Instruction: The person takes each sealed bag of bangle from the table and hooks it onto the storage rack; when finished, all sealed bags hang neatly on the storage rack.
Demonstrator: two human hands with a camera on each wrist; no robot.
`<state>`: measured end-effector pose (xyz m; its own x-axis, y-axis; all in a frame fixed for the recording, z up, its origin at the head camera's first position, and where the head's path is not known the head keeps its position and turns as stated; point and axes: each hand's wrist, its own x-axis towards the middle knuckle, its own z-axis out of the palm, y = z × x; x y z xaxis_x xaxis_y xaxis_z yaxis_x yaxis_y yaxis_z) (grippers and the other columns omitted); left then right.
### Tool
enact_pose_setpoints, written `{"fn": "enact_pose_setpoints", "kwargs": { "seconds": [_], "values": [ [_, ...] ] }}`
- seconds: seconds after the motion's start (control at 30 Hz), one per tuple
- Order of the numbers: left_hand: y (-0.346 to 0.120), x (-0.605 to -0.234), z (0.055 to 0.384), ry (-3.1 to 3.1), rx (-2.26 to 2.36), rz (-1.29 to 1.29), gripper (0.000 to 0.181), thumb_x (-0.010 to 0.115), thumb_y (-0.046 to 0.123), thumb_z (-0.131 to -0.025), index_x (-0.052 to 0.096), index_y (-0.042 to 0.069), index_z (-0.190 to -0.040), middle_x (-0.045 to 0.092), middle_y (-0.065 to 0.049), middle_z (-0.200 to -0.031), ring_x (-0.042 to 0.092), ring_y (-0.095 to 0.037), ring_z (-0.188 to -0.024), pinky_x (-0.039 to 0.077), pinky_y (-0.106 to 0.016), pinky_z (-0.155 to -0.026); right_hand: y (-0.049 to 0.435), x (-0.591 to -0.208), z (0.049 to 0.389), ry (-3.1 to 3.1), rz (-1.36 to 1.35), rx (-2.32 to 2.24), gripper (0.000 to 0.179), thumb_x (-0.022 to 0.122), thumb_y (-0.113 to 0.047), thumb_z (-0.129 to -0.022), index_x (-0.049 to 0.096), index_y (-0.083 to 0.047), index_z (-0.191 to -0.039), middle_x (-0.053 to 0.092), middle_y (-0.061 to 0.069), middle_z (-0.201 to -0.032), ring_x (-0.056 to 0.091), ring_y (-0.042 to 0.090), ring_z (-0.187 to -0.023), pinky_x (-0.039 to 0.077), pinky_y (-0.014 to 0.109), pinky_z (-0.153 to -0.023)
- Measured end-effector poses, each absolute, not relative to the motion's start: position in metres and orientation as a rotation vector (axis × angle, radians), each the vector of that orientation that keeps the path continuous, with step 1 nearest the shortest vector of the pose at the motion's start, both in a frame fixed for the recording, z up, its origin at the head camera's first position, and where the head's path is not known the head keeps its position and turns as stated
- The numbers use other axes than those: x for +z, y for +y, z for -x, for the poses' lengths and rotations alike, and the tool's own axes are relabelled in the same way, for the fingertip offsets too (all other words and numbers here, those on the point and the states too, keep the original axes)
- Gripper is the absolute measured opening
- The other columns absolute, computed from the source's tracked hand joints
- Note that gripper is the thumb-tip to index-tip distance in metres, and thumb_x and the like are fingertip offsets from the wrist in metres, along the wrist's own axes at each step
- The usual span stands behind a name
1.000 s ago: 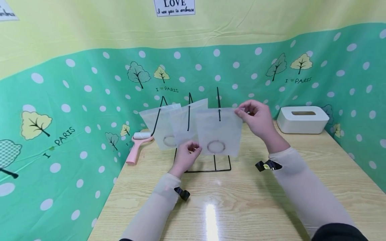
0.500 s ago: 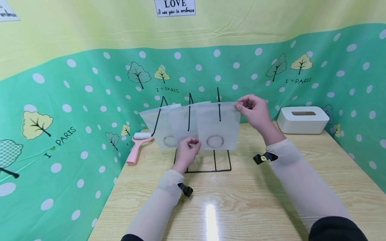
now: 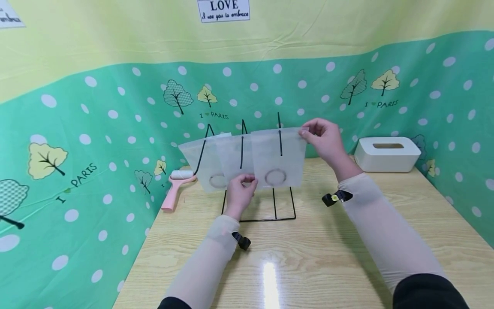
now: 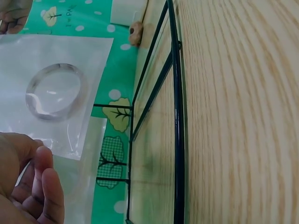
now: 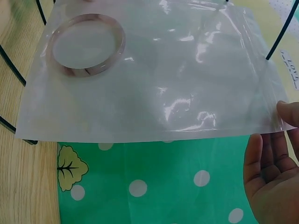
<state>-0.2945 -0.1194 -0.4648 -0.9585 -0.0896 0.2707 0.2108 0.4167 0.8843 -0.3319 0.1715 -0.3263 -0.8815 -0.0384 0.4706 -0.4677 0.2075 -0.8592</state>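
A black wire rack [image 3: 266, 220] carries three clear, milky plastic bags on its prongs. My right hand [image 3: 326, 139] pinches the top right corner of the right bag [image 3: 270, 154] between thumb and fingers, also plain in the right wrist view. At that bag's lower left edge, my left hand [image 3: 240, 193] pinches the film with thumb and fingertips. Inside the right bag lies a pale, brownish-marked bangle [image 5: 86, 72]. The middle bag [image 3: 233, 152] overlaps the left bag [image 3: 200, 161], which shows a similar ring. My left hand covers the middle bag's lower part.
A pink lint roller [image 3: 172, 195] lies left of the rack on the wooden table [image 3: 328, 257]. A white tissue box [image 3: 387, 161] stands at the back right. Green and yellow patterned cloth [image 3: 316, 98] hangs behind. In the left wrist view, a small brown thing [image 4: 135, 33] is unclear.
My right hand has risen slightly and moved a little left, bringing up the right bag's top edge. My left hand has also moved up slightly. The bag's bottom edge is higher.
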Motion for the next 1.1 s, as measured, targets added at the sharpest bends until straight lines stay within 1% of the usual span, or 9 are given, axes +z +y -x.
{"fn": "enact_pose_setpoints", "kwargs": {
  "seconds": [0.17, 0.33, 0.43, 0.57, 0.8, 0.97, 1.1],
  "values": [
    [-0.118, -0.465, 0.296, -2.393, -1.553, 0.092, 0.008, 0.078, 0.022, -0.097, 0.079, 0.019, -0.104, 0.072, 0.002, -0.099, 0.069, -0.017, -0.063, 0.058, -0.035, -0.057, 0.168, -0.316, 0.324, -2.141, -0.476, 1.736, 0.02, 0.073, -0.012, -0.1, 0.072, 0.005, -0.111, 0.061, 0.008, -0.089, 0.058, 0.019, -0.077, 0.049, 0.029, -0.066],
    [-0.117, -0.465, 0.297, -2.404, -1.558, 0.083, 0.009, 0.078, 0.022, -0.097, 0.079, 0.018, -0.105, 0.073, 0.002, -0.1, 0.07, -0.016, -0.064, 0.059, -0.034, -0.058, 0.166, -0.311, 0.319, -2.165, -0.46, 1.717, 0.02, 0.072, -0.011, -0.101, 0.071, 0.006, -0.111, 0.062, 0.009, -0.09, 0.058, 0.019, -0.078, 0.049, 0.029, -0.067],
    [-0.116, -0.464, 0.297, -2.433, -1.538, 0.061, 0.009, 0.078, 0.024, -0.097, 0.079, 0.021, -0.106, 0.073, 0.004, -0.101, 0.07, -0.015, -0.064, 0.058, -0.035, -0.057, 0.169, -0.317, 0.326, -2.167, -0.451, 1.733, 0.023, 0.074, -0.015, -0.1, 0.072, 0.003, -0.113, 0.062, 0.007, -0.092, 0.057, 0.019, -0.081, 0.049, 0.027, -0.067],
    [-0.115, -0.464, 0.297, -2.463, -1.504, 0.047, 0.01, 0.077, 0.027, -0.098, 0.079, 0.023, -0.107, 0.073, 0.005, -0.102, 0.07, -0.014, -0.064, 0.057, -0.036, -0.057, 0.173, -0.326, 0.335, -2.16, -0.45, 1.729, 0.028, 0.076, -0.024, -0.099, 0.074, -0.001, -0.115, 0.062, 0.005, -0.096, 0.056, 0.02, -0.086, 0.049, 0.027, -0.069],
    [-0.114, -0.466, 0.297, -2.471, -1.47, 0.058, 0.011, 0.077, 0.029, -0.098, 0.079, 0.022, -0.106, 0.073, 0.005, -0.103, 0.071, -0.014, -0.064, 0.057, -0.034, -0.056, 0.175, -0.331, 0.338, -2.16, -0.442, 1.688, 0.031, 0.078, -0.033, -0.097, 0.075, -0.006, -0.113, 0.063, 0.007, -0.099, 0.057, 0.022, -0.095, 0.048, 0.031, -0.074],
    [-0.113, -0.467, 0.298, -2.456, -1.489, 0.069, 0.009, 0.076, 0.028, -0.099, 0.079, 0.023, -0.106, 0.072, 0.004, -0.102, 0.073, -0.019, -0.067, 0.057, -0.034, -0.056, 0.176, -0.332, 0.337, -2.176, -0.429, 1.68, 0.034, 0.078, -0.035, -0.096, 0.075, -0.006, -0.112, 0.064, 0.007, -0.099, 0.057, 0.022, -0.096, 0.047, 0.032, -0.077],
    [-0.111, -0.466, 0.298, -2.449, -1.505, 0.078, 0.008, 0.076, 0.027, -0.099, 0.079, 0.023, -0.105, 0.072, 0.004, -0.102, 0.073, -0.02, -0.067, 0.058, -0.033, -0.057, 0.176, -0.333, 0.337, -2.179, -0.43, 1.691, 0.032, 0.078, -0.033, -0.097, 0.073, -0.003, -0.109, 0.065, 0.008, -0.097, 0.057, 0.023, -0.092, 0.048, 0.031, -0.074]
  ]
}}
